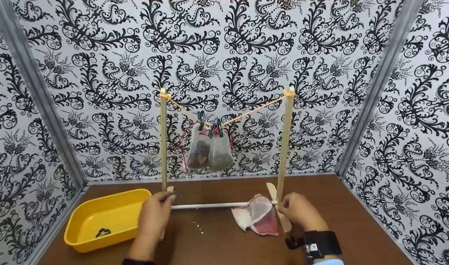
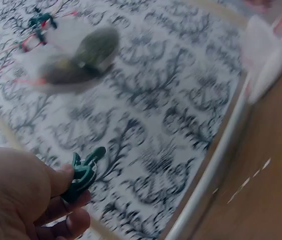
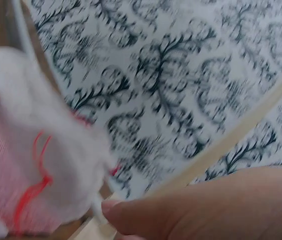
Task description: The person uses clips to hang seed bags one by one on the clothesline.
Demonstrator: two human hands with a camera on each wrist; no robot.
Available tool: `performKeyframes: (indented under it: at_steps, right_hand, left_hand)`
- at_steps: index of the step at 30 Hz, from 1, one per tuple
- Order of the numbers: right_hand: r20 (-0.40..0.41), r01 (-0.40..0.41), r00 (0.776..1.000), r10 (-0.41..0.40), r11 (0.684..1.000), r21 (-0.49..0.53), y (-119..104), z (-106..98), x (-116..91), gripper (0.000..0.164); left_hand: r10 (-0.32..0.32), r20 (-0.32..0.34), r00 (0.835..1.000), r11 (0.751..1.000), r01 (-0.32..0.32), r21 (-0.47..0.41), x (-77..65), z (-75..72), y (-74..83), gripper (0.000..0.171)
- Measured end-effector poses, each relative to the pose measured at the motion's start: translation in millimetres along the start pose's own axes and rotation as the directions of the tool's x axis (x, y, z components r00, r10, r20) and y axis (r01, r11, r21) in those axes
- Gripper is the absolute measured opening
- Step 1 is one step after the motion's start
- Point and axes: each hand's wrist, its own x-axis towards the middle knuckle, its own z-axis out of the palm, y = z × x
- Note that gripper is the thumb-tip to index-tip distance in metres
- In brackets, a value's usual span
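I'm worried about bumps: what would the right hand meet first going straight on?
Likely the white rod, whose end sits by the right hand; then the mesh bag, though depth is unclear.

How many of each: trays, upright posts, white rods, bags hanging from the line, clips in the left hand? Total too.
Yellow tray: 1
Upright wooden posts: 2
White rod: 1
Hanging bags: 2
Green clip in left hand: 1
Total: 7
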Motion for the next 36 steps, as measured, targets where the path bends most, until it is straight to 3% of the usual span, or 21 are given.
performKeyframes:
  at_steps: [4,8,11,15,19,22,28,36]
  right_hand:
    - [-0.029,0.056,0.998,-0.056,0.998,0.017,-25.9,-8.5,-3.8,0.017]
    - [-0.062,0.204,0.978,-0.199,0.975,0.083,-51.5,-15.4,-11.1,0.012]
    - [-0.082,0.344,0.939,-0.335,0.928,0.144,-68.7,-14.8,-15.9,0.026]
    - [-0.091,0.493,0.869,-0.486,0.84,0.225,-87.3,-7.4,-21.3,0.047]
    - [-0.108,0.585,0.809,-0.577,0.777,0.232,-98.2,-1.7,-25.1,0.058]
    - [-0.12,0.621,0.783,-0.61,0.754,0.214,-102.1,0.4,-26.2,0.059]
    - [-0.143,0.653,0.758,-0.637,0.737,0.176,-104.0,3.0,-25.5,0.048]
    - [-0.157,0.653,0.757,-0.634,0.742,0.152,-102.3,3.8,-24.9,0.04]
  left_hand:
    - [0.057,0.04,0.998,0.989,-0.052,-0.135,-4.4,23.2,13.8,0.02]
    - [0.115,0.122,0.986,0.953,-0.075,-0.292,-11.6,45.6,34.3,0.022]
    - [0.147,0.19,0.971,0.921,-0.064,-0.384,-18.0,60.1,49.9,0.023]
    - [0.181,0.263,0.948,0.876,-0.034,-0.481,-25.8,73.8,64.9,0.023]
    - [0.209,0.322,0.923,0.823,0.011,-0.568,-30.8,83.4,74.9,0.024]
    - [0.231,0.339,0.912,0.8,0.02,-0.6,-33.0,87.4,79.6,0.024]
    - [0.256,0.354,0.9,0.807,0.003,-0.591,-35.5,89.4,82.6,0.023]
    - [0.24,0.395,0.887,0.791,0.057,-0.609,-36.6,94.9,82.4,0.024]
